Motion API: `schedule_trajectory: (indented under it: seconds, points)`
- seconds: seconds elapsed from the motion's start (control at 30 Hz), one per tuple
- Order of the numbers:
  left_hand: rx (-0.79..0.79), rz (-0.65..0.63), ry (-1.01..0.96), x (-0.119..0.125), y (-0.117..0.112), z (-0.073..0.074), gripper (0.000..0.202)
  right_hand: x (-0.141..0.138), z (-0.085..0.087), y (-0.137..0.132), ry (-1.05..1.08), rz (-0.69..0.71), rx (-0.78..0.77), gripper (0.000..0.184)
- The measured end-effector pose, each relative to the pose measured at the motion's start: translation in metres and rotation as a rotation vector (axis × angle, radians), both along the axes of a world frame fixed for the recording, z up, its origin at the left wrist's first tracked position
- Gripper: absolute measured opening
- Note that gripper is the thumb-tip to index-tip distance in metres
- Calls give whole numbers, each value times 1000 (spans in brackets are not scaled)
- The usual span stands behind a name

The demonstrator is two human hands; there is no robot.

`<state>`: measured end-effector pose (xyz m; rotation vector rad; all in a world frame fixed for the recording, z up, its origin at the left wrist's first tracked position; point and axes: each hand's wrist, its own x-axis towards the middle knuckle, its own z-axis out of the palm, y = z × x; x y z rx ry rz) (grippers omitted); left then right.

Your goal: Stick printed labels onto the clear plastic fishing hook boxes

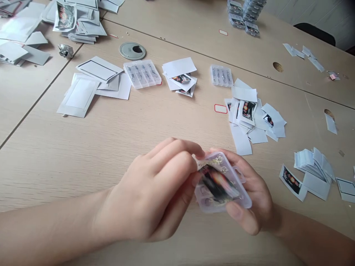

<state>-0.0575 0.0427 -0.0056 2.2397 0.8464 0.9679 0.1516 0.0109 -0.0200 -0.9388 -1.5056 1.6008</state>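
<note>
In front of me my right hand point(253, 186) grips a small clear plastic box point(245, 197), tilted, with its thumb on the near edge and fingers behind. Small metal hooks or rings show inside. Across the box lies a dark printed label point(217, 181) with a red and orange patch, somewhat blurred. My left hand point(158, 188) has its fingers and thumb pinched together at the label's left end, against the side of the box. Its fingertips partly hide that end.
Beyond my hands lie two clear compartment boxes point(142, 74) point(221, 76), printed labels and papers point(246, 114), and white papers point(94, 85). More label stacks sit at right point(314, 170) and far left point(80, 18). Stacked boxes point(251, 14) stand at the back, past a round metal grommet point(132, 50).
</note>
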Motion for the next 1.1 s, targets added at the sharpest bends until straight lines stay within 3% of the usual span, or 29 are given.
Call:
schedule_trajectory:
  seconds: [0.2,0.47,0.53,0.63,0.73,0.83,1.1]
  points:
    - [-66,25,-73,1,1,-3,12,6,-4,-4,1,60,-40,65]
    - [-193,4,-156,3,2,-5,4,24,-4,9,-320,-117,-81,47]
    - [-194,23,-126,4,2,-8,11,23,-1,10,-397,-139,-76,43]
    - [-190,46,-86,5,1,-10,22,19,1,9,-558,-92,25,28]
    - [-162,81,-56,6,2,-9,27,18,1,11,-787,-54,326,26]
    - [-127,124,-26,8,3,-7,34,20,0,15,-916,-142,582,30]
    - [-140,187,9,9,1,-11,38,3,11,9,-579,-110,565,28]
